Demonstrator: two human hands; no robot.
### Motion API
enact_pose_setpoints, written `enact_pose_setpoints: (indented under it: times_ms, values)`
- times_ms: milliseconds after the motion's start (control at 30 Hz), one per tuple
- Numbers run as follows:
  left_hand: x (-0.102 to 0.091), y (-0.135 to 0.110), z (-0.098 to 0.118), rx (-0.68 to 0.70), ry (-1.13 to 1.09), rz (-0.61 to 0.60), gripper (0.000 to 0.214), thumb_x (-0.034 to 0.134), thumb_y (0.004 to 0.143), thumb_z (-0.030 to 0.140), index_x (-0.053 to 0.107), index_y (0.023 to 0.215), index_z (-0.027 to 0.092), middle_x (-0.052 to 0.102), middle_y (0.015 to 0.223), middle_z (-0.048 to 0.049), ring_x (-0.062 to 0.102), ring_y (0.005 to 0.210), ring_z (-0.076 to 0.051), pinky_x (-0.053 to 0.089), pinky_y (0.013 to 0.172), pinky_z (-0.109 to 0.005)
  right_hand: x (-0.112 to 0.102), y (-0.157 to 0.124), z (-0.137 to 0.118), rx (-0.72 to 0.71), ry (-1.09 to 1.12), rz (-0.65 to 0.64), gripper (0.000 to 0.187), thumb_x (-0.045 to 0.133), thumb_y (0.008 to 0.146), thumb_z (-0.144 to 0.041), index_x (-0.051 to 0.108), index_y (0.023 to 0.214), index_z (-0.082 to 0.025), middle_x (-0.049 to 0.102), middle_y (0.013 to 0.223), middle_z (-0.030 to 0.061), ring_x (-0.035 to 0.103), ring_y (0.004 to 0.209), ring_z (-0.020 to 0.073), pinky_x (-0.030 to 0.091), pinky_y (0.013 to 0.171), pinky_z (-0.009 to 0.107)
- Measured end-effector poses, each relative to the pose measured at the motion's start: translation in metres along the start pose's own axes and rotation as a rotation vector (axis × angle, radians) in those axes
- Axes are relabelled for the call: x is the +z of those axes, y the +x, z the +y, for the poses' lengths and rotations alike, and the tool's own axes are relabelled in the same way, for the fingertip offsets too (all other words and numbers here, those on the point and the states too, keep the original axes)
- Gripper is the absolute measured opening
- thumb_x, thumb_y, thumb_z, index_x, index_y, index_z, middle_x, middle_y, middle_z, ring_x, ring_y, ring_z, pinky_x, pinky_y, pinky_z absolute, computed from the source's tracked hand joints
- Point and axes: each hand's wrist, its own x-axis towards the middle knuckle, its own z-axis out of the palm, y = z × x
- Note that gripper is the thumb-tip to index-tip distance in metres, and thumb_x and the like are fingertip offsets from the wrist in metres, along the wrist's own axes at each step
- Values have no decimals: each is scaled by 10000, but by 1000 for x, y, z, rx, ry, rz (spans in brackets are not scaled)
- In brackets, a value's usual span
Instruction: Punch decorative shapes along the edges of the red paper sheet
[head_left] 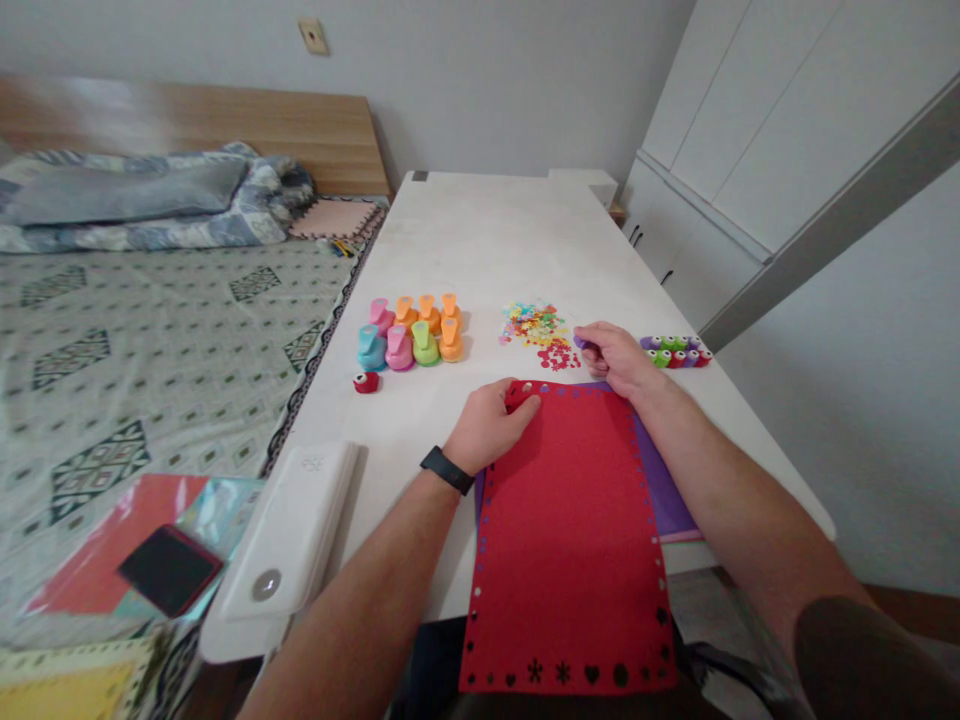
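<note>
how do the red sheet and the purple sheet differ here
The red sheet lies on top, while the purple sheet is mostly hidden beneath it. The red sheet has shaped holes along its edges; no holes can be made out in the purple sheet's visible right part. The red sheet reaches closer to the person than the visible part of the purple sheet does. Both are thin and each a single colour.

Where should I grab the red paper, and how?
I'd pinch the red paper at the middle of its bottom edge, from the near side, gripping above and below. It looks thin, and that end reaches past the table, so there should be room underneath. Go gently: holes line that edge.
</note>
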Motion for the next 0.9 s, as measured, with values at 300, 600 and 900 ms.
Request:
enact_pose_setpoints:
  times_ms: [300, 600, 900]
  values:
    - [-2, 0, 1, -11, -10, -4, 289, 586, 925, 435, 568, 755, 202, 613, 665, 4, 528, 628, -153, 330, 584, -276, 0, -4, -6, 29, 39, -67, 385, 784, 794, -426, 452, 749, -236, 467, 508, -86, 238, 366, 51, 123, 364, 217]
    - [-2, 0, 4, -6, -5, -6, 295, 574, 932, 442, 574, 762, 201, 616, 670, 5, 535, 636, -156, 346, 597, -281, -2, -3, -5, 29, 32, -54, 373, 788, 778, -422, 461, 785, -242, 487, 510, -88, 257, 371, 55, 133, 371, 216]
    - [-2, -1, 4, -10, 11, -7, 302, 575, 935, 446, 572, 759, 201, 621, 667, 2, 535, 628, -154, 347, 590, -276, -3, 1, -2, -3, -5, 26, 338, 790, 737, -360, 474, 792, -252, 473, 455, -92, 233, 350, 61, 134, 367, 215]
